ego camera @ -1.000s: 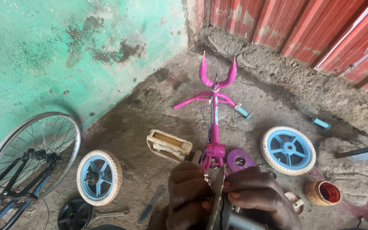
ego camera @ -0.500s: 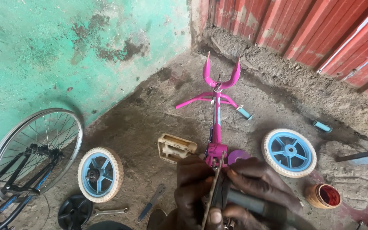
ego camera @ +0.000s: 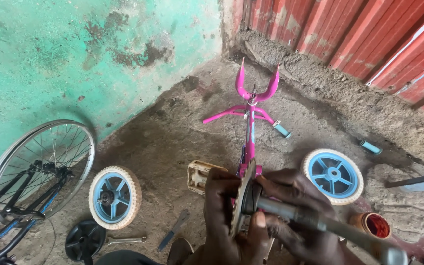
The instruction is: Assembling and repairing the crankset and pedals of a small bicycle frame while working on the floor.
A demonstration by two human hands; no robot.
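Observation:
A small pink bicycle frame (ego camera: pixel 249 120) stands upside down on the dirt floor, fork tips pointing up. My left hand (ego camera: pixel 226 216) grips the toothed chainring (ego camera: pixel 241 198) at the frame's bottom bracket. Just right of it, my right hand (ego camera: pixel 295 216) is closed around a long grey metal tool handle (ego camera: pixel 334 228) whose head sits against the chainring's centre. A cream pedal (ego camera: pixel 199 175) sticks out to the left of my hands.
Two blue-and-white small wheels lie on the floor, one at the left (ego camera: pixel 115 196) and one at the right (ego camera: pixel 333 175). A large spoked wheel (ego camera: pixel 40 169) leans on the green wall. A wrench (ego camera: pixel 123 240), a black disc (ego camera: pixel 84 240) and an orange tin (ego camera: pixel 371 225) lie nearby.
My view has tilted and the frame sits lower and nearer. My hands have shifted on the chainring, and the grey tool handle now shows fully, pointing to the lower right.

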